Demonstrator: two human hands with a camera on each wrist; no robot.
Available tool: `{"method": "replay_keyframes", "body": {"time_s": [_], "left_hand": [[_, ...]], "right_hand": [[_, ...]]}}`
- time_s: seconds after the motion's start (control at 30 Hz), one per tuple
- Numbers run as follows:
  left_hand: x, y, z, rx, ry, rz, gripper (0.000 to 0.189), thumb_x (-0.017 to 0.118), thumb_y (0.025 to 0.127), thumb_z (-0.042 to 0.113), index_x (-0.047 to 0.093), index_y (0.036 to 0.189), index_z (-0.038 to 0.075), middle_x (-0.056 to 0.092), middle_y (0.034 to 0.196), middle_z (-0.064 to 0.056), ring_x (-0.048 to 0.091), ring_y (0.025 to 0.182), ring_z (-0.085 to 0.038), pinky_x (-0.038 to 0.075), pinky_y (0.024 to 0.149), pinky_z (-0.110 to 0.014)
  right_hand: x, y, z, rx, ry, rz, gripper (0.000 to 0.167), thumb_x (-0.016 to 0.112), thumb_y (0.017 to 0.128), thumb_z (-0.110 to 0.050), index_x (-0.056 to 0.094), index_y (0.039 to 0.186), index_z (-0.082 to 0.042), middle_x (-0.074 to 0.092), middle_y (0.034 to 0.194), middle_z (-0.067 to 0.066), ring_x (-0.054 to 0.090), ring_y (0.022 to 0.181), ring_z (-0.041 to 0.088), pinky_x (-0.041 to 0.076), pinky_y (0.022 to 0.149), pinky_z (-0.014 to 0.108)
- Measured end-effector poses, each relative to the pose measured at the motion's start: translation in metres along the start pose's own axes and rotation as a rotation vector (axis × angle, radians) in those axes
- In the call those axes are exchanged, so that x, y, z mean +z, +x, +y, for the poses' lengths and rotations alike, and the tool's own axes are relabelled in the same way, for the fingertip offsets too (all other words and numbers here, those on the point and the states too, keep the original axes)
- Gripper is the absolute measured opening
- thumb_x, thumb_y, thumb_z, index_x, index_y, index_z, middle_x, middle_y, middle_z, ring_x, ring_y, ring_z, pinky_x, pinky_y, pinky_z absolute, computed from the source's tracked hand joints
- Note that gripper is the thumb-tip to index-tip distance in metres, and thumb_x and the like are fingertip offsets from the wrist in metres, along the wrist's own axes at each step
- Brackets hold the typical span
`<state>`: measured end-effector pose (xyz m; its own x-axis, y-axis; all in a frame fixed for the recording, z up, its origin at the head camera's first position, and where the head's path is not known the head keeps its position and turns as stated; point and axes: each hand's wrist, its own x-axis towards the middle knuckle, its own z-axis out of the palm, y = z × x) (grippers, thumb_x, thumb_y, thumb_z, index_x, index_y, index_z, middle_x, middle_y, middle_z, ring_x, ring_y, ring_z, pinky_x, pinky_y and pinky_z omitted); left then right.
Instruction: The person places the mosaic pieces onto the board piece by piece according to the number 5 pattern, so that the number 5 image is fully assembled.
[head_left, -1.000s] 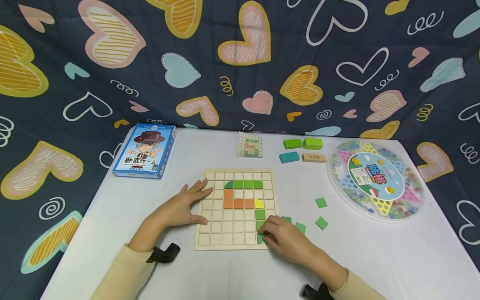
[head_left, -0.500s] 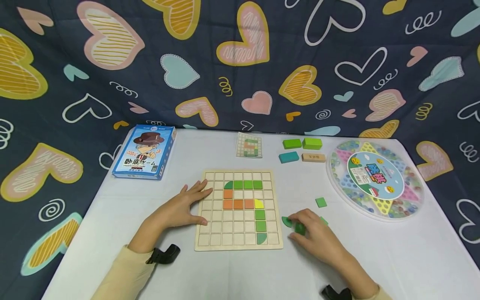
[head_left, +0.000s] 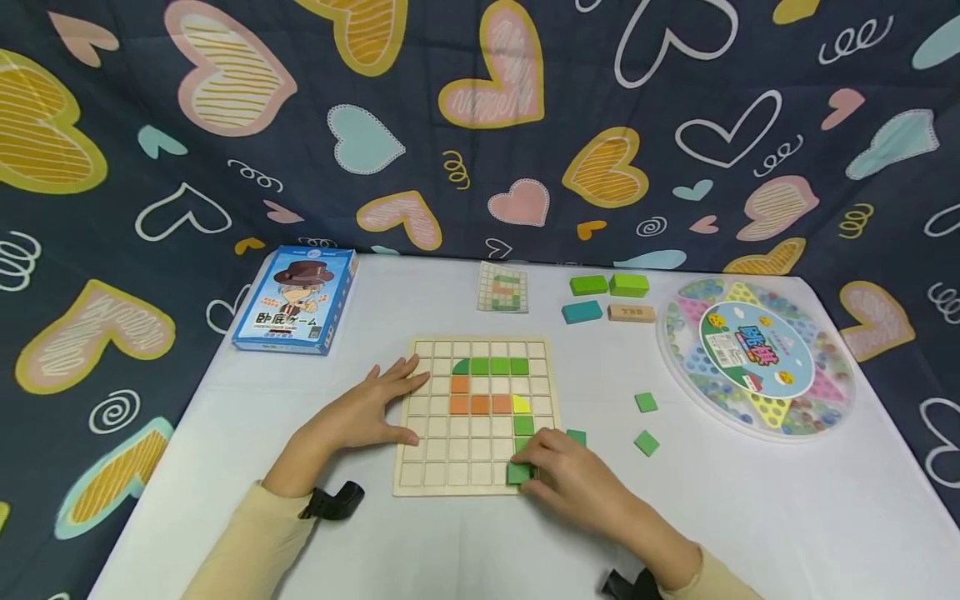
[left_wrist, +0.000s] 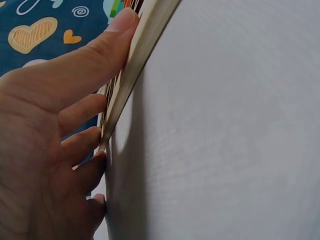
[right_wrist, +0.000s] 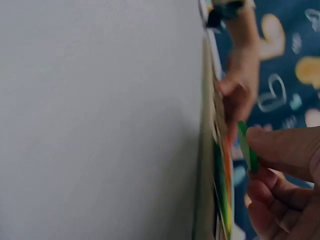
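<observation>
The right hand (head_left: 577,479) pinches a green tile (head_left: 519,472) over the bottom row of the wooden grid board (head_left: 420,483), near its right edge. The left hand (head_left: 367,412) lies flat with straight fingers, bracing the board's left edge. Risk: a tilted tile could catch a cell wall and jostle the green, orange and yellow tiles already seated. On the surface (head_left: 750,517), the round clear marble case (head_left: 753,358) holds coloured marbles; the blue card box (head_left: 296,300) stays shut.

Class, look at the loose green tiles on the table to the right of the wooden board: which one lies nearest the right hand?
The green tile right beside the board's edge, just above the right hand; the other two lie farther right.
</observation>
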<state>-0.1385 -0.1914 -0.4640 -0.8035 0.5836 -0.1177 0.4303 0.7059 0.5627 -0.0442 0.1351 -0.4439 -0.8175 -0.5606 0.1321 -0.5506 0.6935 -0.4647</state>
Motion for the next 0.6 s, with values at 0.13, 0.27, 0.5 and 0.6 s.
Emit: {"method": "replay_keyframes", "body": {"time_s": [0.13,0.27,0.5,0.6], "left_hand": [[-0.001,0.0,0.0,0.004,-0.004,-0.003,0.097,0.081,0.065,0.049,0.039,0.145,0.012,0.018,0.158,-0.009,0.014,0.146,-0.031,0.008,0.116,-0.058],[-0.001,0.001,0.001,0.004,0.007,-0.001,0.098,0.081,0.065,0.049,0.039,0.145,0.013,0.019,0.158,-0.009,0.015,0.146,-0.031,0.008,0.116,-0.057],[-0.001,0.002,0.0,0.006,0.007,-0.001,0.099,0.08,0.065,0.051,0.038,0.146,0.013,0.016,0.158,-0.008,0.013,0.146,-0.03,0.008,0.117,-0.056],[0.001,0.001,-0.002,0.004,-0.004,0.004,0.098,0.08,0.065,0.05,0.039,0.145,0.012,0.017,0.158,-0.009,0.014,0.146,-0.031,0.008,0.117,-0.057]], "right_hand": [[0.014,0.014,-0.009,-0.026,-0.019,-0.051,0.02,0.075,0.08,-0.016,0.072,0.099,-0.014,0.059,0.096,-0.008,0.054,0.09,0.005,0.051,0.076,0.02],[0.019,0.016,-0.01,-0.003,-0.027,-0.041,0.02,0.076,0.077,-0.012,0.072,0.097,-0.014,0.059,0.094,-0.007,0.055,0.088,0.006,0.051,0.075,0.02],[0.019,0.018,-0.014,0.085,0.008,-0.045,0.023,0.077,0.076,-0.012,0.071,0.098,-0.013,0.059,0.096,-0.006,0.052,0.086,0.007,0.05,0.074,0.022],[0.02,0.018,-0.013,0.086,0.041,-0.064,0.026,0.077,0.077,-0.014,0.07,0.101,-0.012,0.059,0.098,-0.005,0.052,0.089,0.007,0.05,0.076,0.023]]}}
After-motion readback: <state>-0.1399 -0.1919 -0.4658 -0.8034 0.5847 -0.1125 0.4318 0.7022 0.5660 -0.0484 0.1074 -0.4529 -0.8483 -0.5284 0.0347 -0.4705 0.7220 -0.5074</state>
